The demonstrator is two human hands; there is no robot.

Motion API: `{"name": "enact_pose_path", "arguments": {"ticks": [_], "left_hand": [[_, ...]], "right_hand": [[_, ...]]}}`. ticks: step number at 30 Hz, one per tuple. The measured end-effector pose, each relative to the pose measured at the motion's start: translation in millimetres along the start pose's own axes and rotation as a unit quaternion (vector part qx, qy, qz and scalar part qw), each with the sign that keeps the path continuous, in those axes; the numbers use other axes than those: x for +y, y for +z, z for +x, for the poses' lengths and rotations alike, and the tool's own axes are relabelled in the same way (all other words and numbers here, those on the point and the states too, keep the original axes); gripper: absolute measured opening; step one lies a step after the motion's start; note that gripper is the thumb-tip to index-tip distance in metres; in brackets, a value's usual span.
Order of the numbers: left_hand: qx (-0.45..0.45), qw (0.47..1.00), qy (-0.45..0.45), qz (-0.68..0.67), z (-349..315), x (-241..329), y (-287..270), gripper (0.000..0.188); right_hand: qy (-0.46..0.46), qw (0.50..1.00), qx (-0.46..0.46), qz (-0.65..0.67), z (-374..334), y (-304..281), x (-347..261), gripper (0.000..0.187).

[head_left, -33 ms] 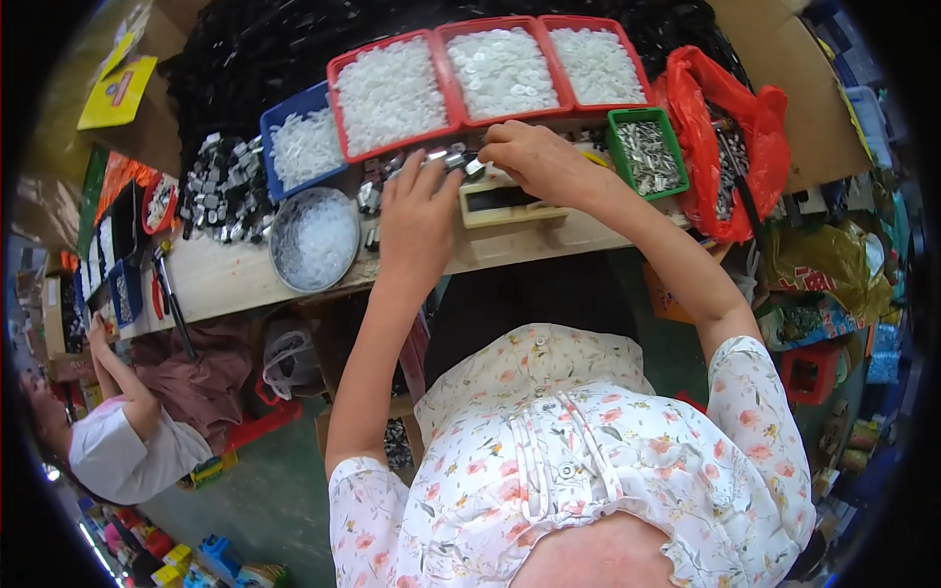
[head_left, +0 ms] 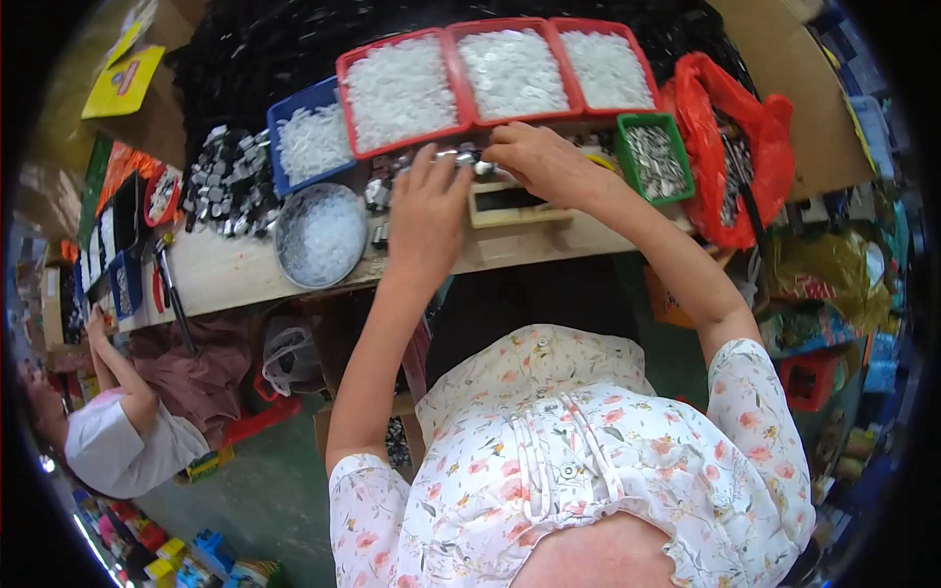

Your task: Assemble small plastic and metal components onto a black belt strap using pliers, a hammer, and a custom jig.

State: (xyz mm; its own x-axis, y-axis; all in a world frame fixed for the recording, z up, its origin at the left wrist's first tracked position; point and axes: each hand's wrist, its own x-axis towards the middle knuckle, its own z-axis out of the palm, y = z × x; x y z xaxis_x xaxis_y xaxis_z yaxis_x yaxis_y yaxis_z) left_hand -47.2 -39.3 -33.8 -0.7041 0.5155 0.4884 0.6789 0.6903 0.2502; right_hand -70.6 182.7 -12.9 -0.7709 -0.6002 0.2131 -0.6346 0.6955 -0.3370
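Note:
My left hand (head_left: 427,211) is over the near side of the workbench with its fingers stretched out and apart. Its fingertips reach a row of small silvery and dark metal pieces (head_left: 377,194); nothing shows in its grip. My right hand (head_left: 551,169) is bent inward, thumb and fingers pinched together beside a shiny silvery piece (head_left: 482,169). What lies between those fingertips is too small and hidden to tell. Just below the right hand sits a cream rectangular fixture (head_left: 520,219) with a dark slot.
Red trays (head_left: 404,145) of white plastic parts stand behind my hands. Around them are a blue tray (head_left: 284,181), a round metal bowl (head_left: 281,257), a green tray (head_left: 627,171) of metal parts, and a red bag (head_left: 698,186). At left a person (head_left: 127,431) sits by the bench.
The whole view has shifted slightly, so the bench things sit a little further right. Both hands keep nearly the same pose.

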Motion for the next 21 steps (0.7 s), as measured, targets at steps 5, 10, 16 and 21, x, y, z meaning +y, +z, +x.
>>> {"name": "enact_pose_path", "arguments": {"ticks": [5,10,16,21], "left_hand": [[-0.043,0.998,0.016,0.053,4.0,-6.7,14.7,0.035],[-0.022,0.999,0.016,0.046,3.8,-10.1,22.4,0.038],[-0.034,0.998,0.021,0.049,7.5,-8.9,18.9,0.038],[0.03,0.995,-0.017,-0.096,12.6,-3.6,4.7,0.039]], "right_hand": [[0.003,0.998,-0.049,-0.025,15.2,11.6,2.7,0.016],[0.063,0.994,-0.085,-0.012,21.8,5.2,-6.9,0.016],[0.153,0.983,-0.105,0.003,23.2,-17.9,-8.8,0.019],[0.256,0.945,0.061,0.194,4.4,-38.1,-13.7,0.014]]}}
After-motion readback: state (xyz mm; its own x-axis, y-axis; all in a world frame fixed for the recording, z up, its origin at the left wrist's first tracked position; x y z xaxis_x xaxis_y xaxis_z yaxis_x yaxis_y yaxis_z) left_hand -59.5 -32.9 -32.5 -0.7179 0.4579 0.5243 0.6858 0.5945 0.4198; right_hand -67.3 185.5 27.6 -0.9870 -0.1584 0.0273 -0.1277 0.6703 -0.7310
